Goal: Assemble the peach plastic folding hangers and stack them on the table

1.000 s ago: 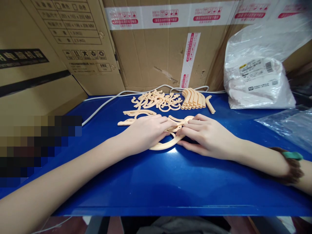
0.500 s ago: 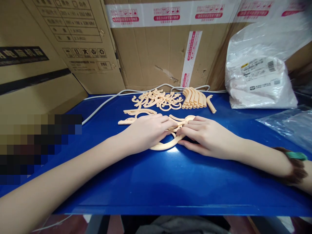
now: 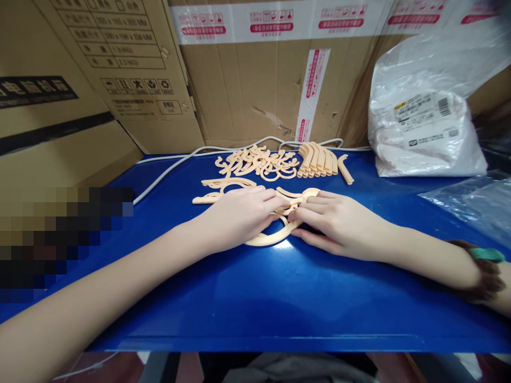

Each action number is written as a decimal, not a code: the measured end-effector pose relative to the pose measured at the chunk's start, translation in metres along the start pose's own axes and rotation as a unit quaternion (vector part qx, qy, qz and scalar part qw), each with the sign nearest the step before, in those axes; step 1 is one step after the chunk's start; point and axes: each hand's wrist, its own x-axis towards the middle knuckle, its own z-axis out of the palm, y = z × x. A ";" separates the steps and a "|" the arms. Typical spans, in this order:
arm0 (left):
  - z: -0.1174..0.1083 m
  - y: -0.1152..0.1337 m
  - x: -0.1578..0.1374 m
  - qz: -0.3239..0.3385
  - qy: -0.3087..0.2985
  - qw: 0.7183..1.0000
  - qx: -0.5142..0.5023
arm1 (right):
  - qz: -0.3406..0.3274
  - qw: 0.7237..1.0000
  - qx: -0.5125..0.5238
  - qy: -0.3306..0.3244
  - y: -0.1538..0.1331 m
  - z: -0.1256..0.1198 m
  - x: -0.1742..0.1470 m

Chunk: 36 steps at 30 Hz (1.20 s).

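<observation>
A curved beige plastic piece (image 3: 271, 238) lies on the blue tabletop, with several similar pieces around it. My left hand (image 3: 249, 215) rests over these pieces from the left, fingers bent and closed at their inner ends. From the right, my right hand (image 3: 325, 221) grips the same cluster, its fingertips close to those of my left hand. A rounded beige end (image 3: 311, 193) shows just above my right fingers. My hands cover most of the join between the pieces. Left of my left hand lie slim beige arms (image 3: 229, 183), partly hidden by it.
Small beige hooks (image 3: 259, 161) form a loose pile at the back. Beside it are stacked curved beige arms (image 3: 318, 161) and one separate arm (image 3: 345, 170). A white cable (image 3: 171, 166) runs behind. Cardboard boxes (image 3: 247, 90) wall the back and left; a white plastic bag (image 3: 427, 133) stands right.
</observation>
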 end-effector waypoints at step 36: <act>0.000 -0.002 -0.002 -0.024 -0.005 1.000 0.005 | -0.007 0.999 -0.031 0.010 0.001 0.001 0.001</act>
